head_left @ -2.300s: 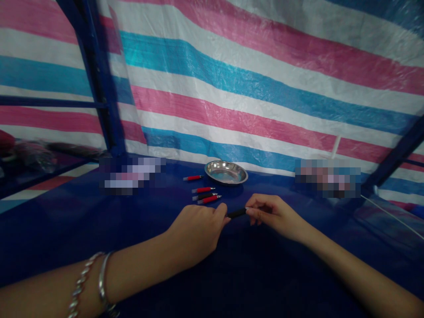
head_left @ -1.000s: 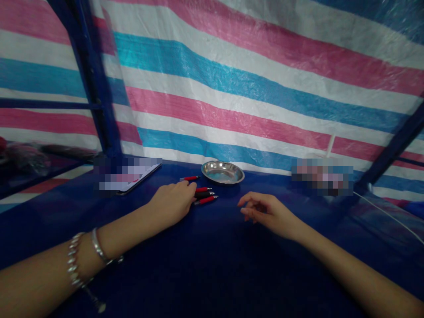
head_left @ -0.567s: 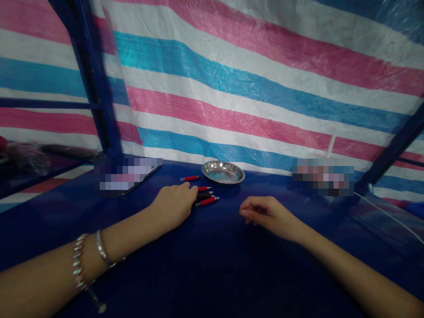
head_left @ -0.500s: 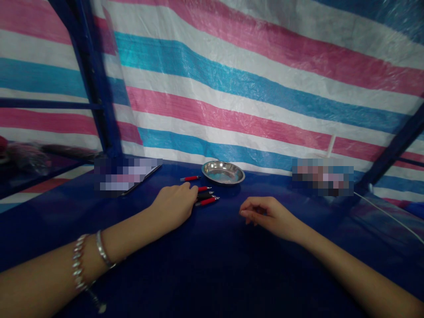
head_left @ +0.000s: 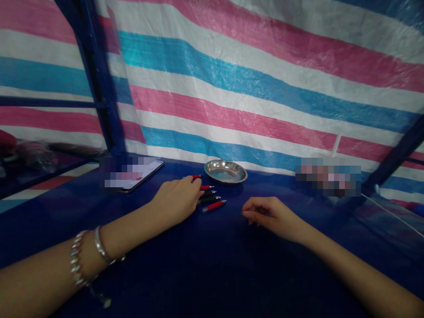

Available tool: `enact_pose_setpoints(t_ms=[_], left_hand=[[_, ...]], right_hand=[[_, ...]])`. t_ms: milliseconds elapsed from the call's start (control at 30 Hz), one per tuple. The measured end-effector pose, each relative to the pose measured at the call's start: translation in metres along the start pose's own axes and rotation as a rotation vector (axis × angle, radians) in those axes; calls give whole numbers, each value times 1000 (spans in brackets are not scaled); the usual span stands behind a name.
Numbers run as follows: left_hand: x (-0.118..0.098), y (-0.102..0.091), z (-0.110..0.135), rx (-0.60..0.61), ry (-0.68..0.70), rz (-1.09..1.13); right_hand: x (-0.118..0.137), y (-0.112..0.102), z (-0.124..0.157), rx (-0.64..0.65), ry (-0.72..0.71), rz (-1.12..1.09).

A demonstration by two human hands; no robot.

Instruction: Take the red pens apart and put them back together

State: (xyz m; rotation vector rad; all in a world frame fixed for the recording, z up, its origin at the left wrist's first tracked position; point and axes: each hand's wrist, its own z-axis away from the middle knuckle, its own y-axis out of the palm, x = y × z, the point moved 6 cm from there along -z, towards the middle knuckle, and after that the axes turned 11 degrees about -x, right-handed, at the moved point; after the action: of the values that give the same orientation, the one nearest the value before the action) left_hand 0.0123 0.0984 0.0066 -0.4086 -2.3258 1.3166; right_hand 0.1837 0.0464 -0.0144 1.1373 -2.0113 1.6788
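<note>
Several red and black pens (head_left: 212,199) lie in a row on the blue table (head_left: 212,265), just in front of a small steel dish (head_left: 225,171). My left hand (head_left: 177,201) rests on the rear ends of these pens with its fingers bent down and close together. Which pen they pinch is hidden under the hand. One more red pen (head_left: 196,176) lies just beyond the fingertips. My right hand (head_left: 268,214) rests on the table to the right of the pens. Its fingers are loosely curled, with nothing visible in them.
A phone (head_left: 145,170) lies at the back left of the table. A striped pink, white and blue tarpaulin (head_left: 251,88) hangs close behind the dish. Blue frame posts (head_left: 99,79) stand at the left, and a thin white cable (head_left: 391,214) runs along the right side.
The black pen that both hands held has joined the row. My left hand moved from it to the pens; my right hand let go. The nearest red pen has shifted right.
</note>
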Motion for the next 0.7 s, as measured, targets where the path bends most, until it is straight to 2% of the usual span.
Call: enact_pose_setpoints(t_ms=[133,200,300,400,467,700], left_hand=[[29,5,-12,-64,-81,49],[45,15,-18,-77,-134,96],[59,35,-25,-44,-149,138],[59,50,-27,14,-131,197],[54,53,-27,34,-102,234],[40,37,-26,-21,-45,303]], right_hand=[[1,2,0,8,-6,-2],[2,2,1,9,-6,0],[2,1,1,7,-18,5],[2,1,1,6,-20,3],[2,0,1,1,-21,2],[2,-1,1,6,-26,15]])
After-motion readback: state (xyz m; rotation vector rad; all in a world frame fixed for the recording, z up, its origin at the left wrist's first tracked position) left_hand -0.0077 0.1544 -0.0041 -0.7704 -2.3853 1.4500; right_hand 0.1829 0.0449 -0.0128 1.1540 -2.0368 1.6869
